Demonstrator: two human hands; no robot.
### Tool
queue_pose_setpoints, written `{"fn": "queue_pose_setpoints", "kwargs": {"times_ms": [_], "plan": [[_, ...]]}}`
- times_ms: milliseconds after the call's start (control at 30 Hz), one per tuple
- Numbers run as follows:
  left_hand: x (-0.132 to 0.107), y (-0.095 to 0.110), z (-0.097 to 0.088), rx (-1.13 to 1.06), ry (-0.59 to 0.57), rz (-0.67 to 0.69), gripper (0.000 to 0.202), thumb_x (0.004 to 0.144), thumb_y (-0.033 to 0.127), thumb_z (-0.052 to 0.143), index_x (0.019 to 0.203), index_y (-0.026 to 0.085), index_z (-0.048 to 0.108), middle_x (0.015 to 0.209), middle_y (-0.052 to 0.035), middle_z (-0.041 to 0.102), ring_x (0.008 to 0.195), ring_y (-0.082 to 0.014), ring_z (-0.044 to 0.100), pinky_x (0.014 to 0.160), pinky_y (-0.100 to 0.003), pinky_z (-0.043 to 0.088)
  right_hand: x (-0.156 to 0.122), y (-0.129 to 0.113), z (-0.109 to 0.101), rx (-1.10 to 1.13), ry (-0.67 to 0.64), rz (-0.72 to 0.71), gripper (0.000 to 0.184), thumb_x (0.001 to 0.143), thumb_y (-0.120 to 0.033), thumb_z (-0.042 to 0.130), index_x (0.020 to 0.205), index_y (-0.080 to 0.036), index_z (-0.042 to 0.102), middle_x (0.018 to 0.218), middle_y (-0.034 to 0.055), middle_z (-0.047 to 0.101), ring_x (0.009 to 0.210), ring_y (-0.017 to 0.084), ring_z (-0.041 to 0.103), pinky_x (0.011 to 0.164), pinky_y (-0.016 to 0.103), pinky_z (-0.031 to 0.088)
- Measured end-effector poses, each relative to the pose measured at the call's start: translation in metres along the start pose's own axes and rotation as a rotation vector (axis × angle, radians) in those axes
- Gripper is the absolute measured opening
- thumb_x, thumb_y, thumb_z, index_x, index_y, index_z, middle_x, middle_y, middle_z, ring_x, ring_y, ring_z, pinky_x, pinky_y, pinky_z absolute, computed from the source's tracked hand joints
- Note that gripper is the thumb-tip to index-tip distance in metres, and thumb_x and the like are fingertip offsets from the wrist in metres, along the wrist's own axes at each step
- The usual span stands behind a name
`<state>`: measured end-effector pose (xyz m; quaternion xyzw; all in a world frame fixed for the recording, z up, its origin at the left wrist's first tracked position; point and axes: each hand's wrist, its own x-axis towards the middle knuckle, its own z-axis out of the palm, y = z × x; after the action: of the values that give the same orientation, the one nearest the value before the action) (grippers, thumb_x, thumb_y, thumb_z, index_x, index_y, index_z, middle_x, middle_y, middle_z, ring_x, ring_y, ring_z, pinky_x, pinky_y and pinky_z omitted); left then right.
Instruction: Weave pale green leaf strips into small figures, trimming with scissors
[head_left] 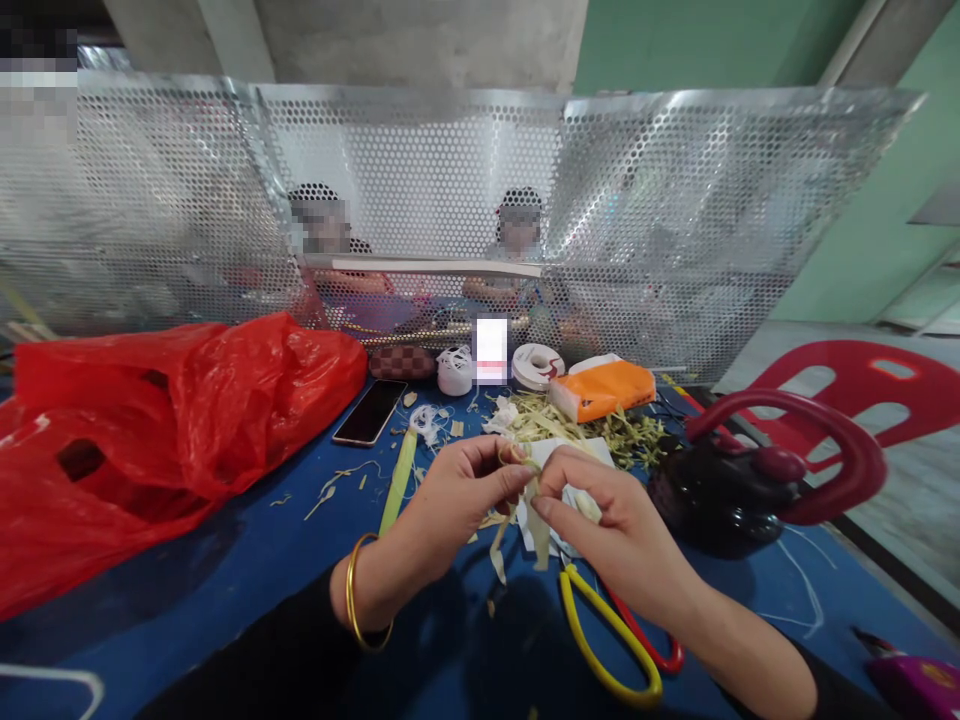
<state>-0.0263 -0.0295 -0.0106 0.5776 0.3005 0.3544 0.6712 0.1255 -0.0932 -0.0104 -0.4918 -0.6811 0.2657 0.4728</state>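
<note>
My left hand (457, 500), with a gold bangle at its wrist, pinches a pale leaf-like strip (539, 540) between thumb and forefinger. Close against it, my right hand (607, 510) has its thumb and forefinger closed on the same pale strip. The strip's lower end hangs down between the hands; its upper part is hidden by the fingers. Below my right hand lie scissors, with a yellow handle (609, 640) and a red handle (645, 635). Behind the hands sit white paper (600, 450) and a heap of greenish dried strips (634, 437).
A red plastic bag (187, 400) covers the left side. A phone (371, 412), a spool (538, 366), an orange packet (607, 388) and a dark kettle (720, 495) stand around the blue table (300, 560). Two people sit behind a perforated metal screen (427, 170).
</note>
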Motion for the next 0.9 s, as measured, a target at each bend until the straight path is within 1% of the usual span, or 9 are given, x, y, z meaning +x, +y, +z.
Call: {"fn": "queue_pose_setpoints", "kwargs": {"times_ms": [133,267,333,433,500,567,700,800,900], "plan": [[0.0,0.002,0.002,0.003,0.027,0.004,0.025,0.07,0.034,0.074,0.07,0.014,0.06,0.059,0.0046,0.052,0.053,-0.0072,0.044,0.054,-0.021,0.037,0.0,-0.002,-0.001,0.001,-0.012,-0.008,0.022,0.08,-0.012,0.054,0.06,-0.019,0.046,0.065,-0.003,0.048,0.063,0.012,0.047,0.06,0.025,0.036],[0.002,0.0,0.001,-0.023,0.007,0.007,0.023,0.076,0.034,0.069,0.07,0.014,0.059,0.059,0.0029,0.057,0.054,-0.008,0.05,0.056,-0.021,0.04,0.0,-0.002,0.0,-0.009,0.013,-0.028,0.02,0.081,-0.013,0.052,0.063,-0.02,0.046,0.067,-0.0024,0.05,0.065,0.013,0.047,0.06,0.026,0.037],[0.002,-0.002,0.0,-0.057,-0.006,0.01,0.021,0.079,0.033,0.067,0.072,0.015,0.06,0.061,0.0024,0.059,0.055,-0.0083,0.052,0.056,-0.021,0.042,-0.001,-0.001,0.001,-0.034,0.035,-0.043,0.018,0.081,-0.013,0.052,0.065,-0.02,0.048,0.068,-0.002,0.051,0.066,0.013,0.048,0.061,0.026,0.037],[0.002,-0.006,-0.001,-0.117,-0.013,0.008,0.016,0.075,0.028,0.072,0.082,0.016,0.064,0.063,0.0034,0.06,0.056,-0.008,0.052,0.057,-0.021,0.043,-0.002,0.0,0.002,-0.085,0.049,-0.066,0.017,0.082,-0.014,0.051,0.067,-0.02,0.049,0.069,-0.0016,0.052,0.068,0.014,0.049,0.063,0.027,0.038],[0.001,-0.007,0.0,-0.15,-0.01,-0.001,0.02,0.07,0.023,0.076,0.086,0.017,0.065,0.065,0.004,0.061,0.057,-0.0075,0.052,0.056,-0.019,0.043,-0.002,0.001,0.002,-0.12,0.054,-0.078,0.017,0.082,-0.013,0.051,0.067,-0.02,0.048,0.069,-0.0015,0.052,0.068,0.014,0.05,0.063,0.027,0.038],[0.0,-0.007,0.001,-0.174,-0.006,-0.014,0.021,0.067,0.02,0.078,0.084,0.017,0.065,0.067,0.0038,0.061,0.058,-0.0073,0.053,0.056,-0.019,0.042,-0.003,0.001,0.003,-0.161,0.059,-0.094,0.017,0.082,-0.012,0.051,0.067,-0.02,0.047,0.069,-0.0013,0.051,0.069,0.015,0.049,0.064,0.028,0.037],[-0.002,-0.007,0.003,-0.196,-0.019,-0.045,0.02,0.066,0.02,0.079,0.075,0.016,0.062,0.07,0.0032,0.062,0.062,-0.0081,0.055,0.059,-0.02,0.043,-0.003,0.002,0.003,-0.255,0.034,-0.162,0.016,0.082,-0.012,0.05,0.069,-0.02,0.048,0.071,0.0006,0.05,0.072,0.017,0.049,0.066,0.031,0.036],[-0.002,-0.008,0.004,-0.204,-0.016,-0.062,0.02,0.067,0.021,0.078,0.071,0.016,0.06,0.069,0.0026,0.062,0.064,-0.0093,0.056,0.063,-0.021,0.044,-0.002,0.002,0.003,-0.299,0.017,-0.187,0.016,0.082,-0.011,0.048,0.068,-0.02,0.047,0.073,0.0019,0.049,0.073,0.019,0.047,0.067,0.032,0.037],[-0.001,-0.01,0.004,-0.209,-0.005,-0.055,0.019,0.069,0.022,0.077,0.07,0.016,0.059,0.068,0.0025,0.061,0.065,-0.0093,0.055,0.065,-0.022,0.043,-0.002,0.003,0.003,-0.296,0.015,-0.188,0.017,0.08,-0.01,0.047,0.068,-0.021,0.044,0.076,0.0024,0.049,0.074,0.019,0.047,0.067,0.033,0.037]]}}
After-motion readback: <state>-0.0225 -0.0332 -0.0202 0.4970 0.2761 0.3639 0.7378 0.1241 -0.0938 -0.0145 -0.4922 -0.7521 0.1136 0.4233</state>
